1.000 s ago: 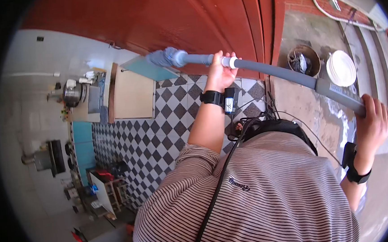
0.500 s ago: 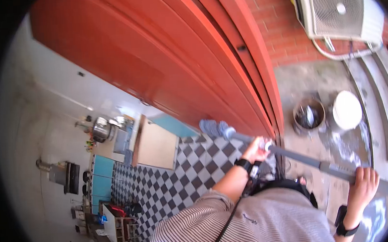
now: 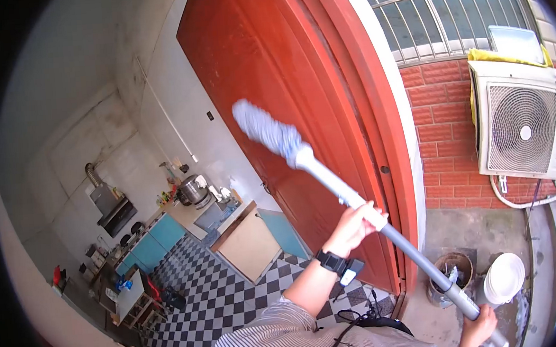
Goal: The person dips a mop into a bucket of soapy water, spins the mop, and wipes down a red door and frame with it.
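Observation:
A mop (image 3: 337, 185) with a grey pole and a bluish string head slants across the view, its head raised in front of the red door (image 3: 245, 66). My left hand (image 3: 352, 226) is closed round the upper pole below the mop head. Lower down, near the bottom right, my right hand (image 3: 481, 324) grips the thicker grey part of the pole close to its end. Whether the mop head touches the door or only hangs in front of it I cannot tell.
On the right, an air-conditioner unit (image 3: 523, 130) hangs on the brick wall, below a barred window. A rusty bucket (image 3: 458, 267) and a white bucket (image 3: 504, 277) stand beneath, beside steps. Inside are a checkered floor (image 3: 202, 282), a counter with a pot (image 3: 193, 190) and a table.
The mop head has gone from low by the door's bottom edge up in front of the door, both hands still on the pole. My view has tilted upward, showing the window.

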The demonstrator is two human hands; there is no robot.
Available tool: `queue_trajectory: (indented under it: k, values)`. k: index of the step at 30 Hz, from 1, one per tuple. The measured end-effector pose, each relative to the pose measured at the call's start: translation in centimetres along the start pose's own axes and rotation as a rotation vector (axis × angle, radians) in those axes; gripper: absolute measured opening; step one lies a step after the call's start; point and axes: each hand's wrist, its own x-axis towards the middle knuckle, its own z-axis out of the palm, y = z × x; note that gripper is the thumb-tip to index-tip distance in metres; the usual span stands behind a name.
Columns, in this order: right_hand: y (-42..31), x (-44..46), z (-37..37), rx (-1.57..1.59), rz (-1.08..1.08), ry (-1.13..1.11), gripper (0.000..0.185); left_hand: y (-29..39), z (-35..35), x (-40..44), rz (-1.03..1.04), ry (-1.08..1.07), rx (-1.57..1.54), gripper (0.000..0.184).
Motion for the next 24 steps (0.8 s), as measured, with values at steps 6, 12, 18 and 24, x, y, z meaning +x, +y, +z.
queue_trajectory:
  k: [6,12,18,24]
  values:
    - [-0.3,-1.2,1.6,0.250,0.098,-0.162,0.040,4.7,7.6,-1.0,0.253,-0.184,0.401,0.021]
    - [6.2,-0.6,0.1,0.120,0.167,-0.201,0.025,-0.9,9.8,-0.5,0.181,-0.404,0.253,0.016]
    - [15.2,0.7,-6.6,-0.181,0.103,0.007,0.017,-9.1,9.4,-2.8,-0.127,-0.397,-0.004,0.020]
    - [15.2,1.1,-8.8,-0.200,-0.003,0.037,0.018,-11.0,9.0,-3.5,-0.239,-0.319,-0.052,0.022]
